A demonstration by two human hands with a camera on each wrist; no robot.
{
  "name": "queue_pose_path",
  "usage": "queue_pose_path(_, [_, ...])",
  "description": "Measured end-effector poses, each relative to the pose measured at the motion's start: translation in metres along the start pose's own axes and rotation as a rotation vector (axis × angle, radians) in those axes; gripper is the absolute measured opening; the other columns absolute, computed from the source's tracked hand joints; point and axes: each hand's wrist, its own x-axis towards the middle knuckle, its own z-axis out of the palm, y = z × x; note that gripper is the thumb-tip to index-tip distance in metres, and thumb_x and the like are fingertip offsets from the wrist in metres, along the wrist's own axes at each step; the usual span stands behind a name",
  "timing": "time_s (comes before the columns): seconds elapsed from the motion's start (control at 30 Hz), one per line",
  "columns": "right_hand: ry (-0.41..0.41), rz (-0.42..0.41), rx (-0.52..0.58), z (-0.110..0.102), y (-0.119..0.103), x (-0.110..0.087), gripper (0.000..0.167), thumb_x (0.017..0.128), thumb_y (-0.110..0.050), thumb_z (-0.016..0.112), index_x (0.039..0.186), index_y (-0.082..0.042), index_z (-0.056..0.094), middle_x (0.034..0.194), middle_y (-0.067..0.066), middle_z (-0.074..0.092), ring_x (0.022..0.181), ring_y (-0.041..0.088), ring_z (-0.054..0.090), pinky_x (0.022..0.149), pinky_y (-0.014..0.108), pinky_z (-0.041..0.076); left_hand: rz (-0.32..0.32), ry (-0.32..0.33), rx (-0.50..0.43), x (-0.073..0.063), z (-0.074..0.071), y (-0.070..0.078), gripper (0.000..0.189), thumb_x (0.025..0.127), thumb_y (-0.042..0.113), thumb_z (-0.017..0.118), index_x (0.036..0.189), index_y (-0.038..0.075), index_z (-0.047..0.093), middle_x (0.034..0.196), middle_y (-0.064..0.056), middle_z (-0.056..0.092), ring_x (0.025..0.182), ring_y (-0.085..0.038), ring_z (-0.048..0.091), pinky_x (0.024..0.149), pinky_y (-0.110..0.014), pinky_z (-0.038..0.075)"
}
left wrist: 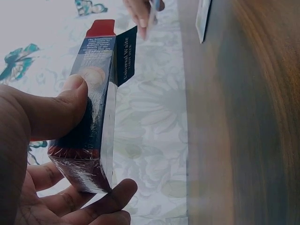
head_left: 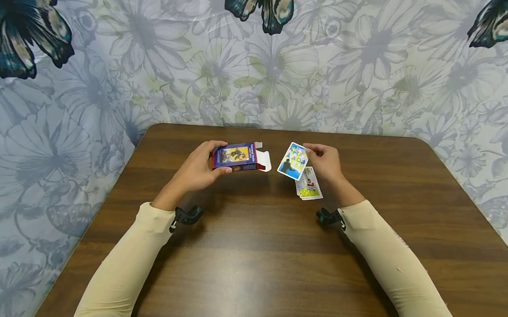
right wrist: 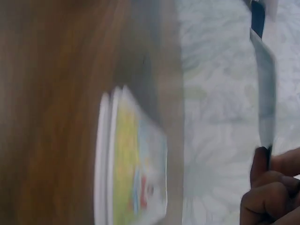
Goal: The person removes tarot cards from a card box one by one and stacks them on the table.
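Note:
My left hand (head_left: 197,166) grips a purple card box (head_left: 237,155) by its closed end, thumb along one side and fingers round the other. The box's flaps (head_left: 262,159) stand open toward the right; lettering on one (left wrist: 126,58) reads "Universal Waite". Pinched between the thumb and fingers of my right hand (head_left: 325,164) is a blue-and-yellow illustrated card (head_left: 294,160), held up and tilted. Just below that card lies a small stack of cards (head_left: 309,184), its top one showing green and yellow. In the right wrist view the held card (right wrist: 266,93) appears nearly edge-on.
The brown wooden table (head_left: 249,253) stretches out in front of both forearms. Behind its far edge hangs a floral cloth (head_left: 276,77) with butterfly prints. A dark strap with a small device (head_left: 188,215) sits on each wrist.

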Motion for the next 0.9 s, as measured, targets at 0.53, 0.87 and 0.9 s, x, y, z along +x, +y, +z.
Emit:
queue_pose_path(0.53, [-0.314, 0.020, -0.511, -0.011, 0.024, 0.024, 0.028, 0.102, -0.018, 0.050, 0.120, -0.005, 0.069, 0.114, 0.018, 0.066, 0.091, 0.024, 0.060, 0.071, 0.029, 0.047, 0.016, 0.009, 0.008, -0.001, 0.001, -0.002, 0.067, 0.085, 0.031, 0.078, 0.142, 0.013, 0.046, 0.132, -0.011, 0.052, 0.114, -0.026, 0.052, 0.097, -0.046, 0.045])
queue_pose_path(0.87, [-0.282, 0.029, -0.705, -0.005, 0.020, 0.022, 0.028, 0.095, -0.024, 0.061, 0.116, -0.007, 0.070, 0.111, 0.016, 0.070, 0.086, 0.026, 0.064, 0.073, 0.039, 0.051, 0.023, 0.009, 0.013, -0.001, 0.001, -0.003, 0.067, 0.085, 0.031, 0.078, 0.141, 0.012, 0.047, 0.132, -0.011, 0.053, 0.114, -0.025, 0.052, 0.097, -0.046, 0.045])
queue_pose_path(0.9, [-0.277, 0.033, -0.722, -0.004, 0.019, 0.022, 0.029, 0.094, -0.025, 0.062, 0.116, -0.007, 0.069, 0.109, 0.015, 0.070, 0.085, 0.026, 0.064, 0.071, 0.040, 0.051, 0.023, 0.011, 0.014, -0.001, 0.001, -0.004, 0.067, 0.085, 0.031, 0.078, 0.141, 0.012, 0.047, 0.132, -0.011, 0.053, 0.115, -0.026, 0.052, 0.098, -0.046, 0.044])
